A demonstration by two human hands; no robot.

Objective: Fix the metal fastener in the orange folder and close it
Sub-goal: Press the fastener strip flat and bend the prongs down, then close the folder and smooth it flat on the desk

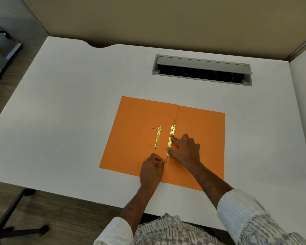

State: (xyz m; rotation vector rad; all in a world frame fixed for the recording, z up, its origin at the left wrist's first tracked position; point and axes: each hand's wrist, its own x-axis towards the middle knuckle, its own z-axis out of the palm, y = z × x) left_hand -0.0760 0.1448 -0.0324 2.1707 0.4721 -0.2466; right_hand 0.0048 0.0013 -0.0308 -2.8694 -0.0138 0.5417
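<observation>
An orange folder (136, 121) lies open and flat on the white desk (69, 103). A gold metal fastener bar (170, 138) lies along the folder's centre crease, with a thin prong sticking out at its far end. My right hand (185, 151) presses on this bar with thumb and forefinger. My left hand (152, 169) is curled just below the bar's near end and pinches the thin near prong. A second gold fastener piece (157, 137) with two thin prongs pointing left rests loose on the left flap.
A grey cable tray (201, 70) with its lid open is set into the desk behind the folder. Beige partition walls stand at the back and right. Chair legs show on the floor at the left, near and far.
</observation>
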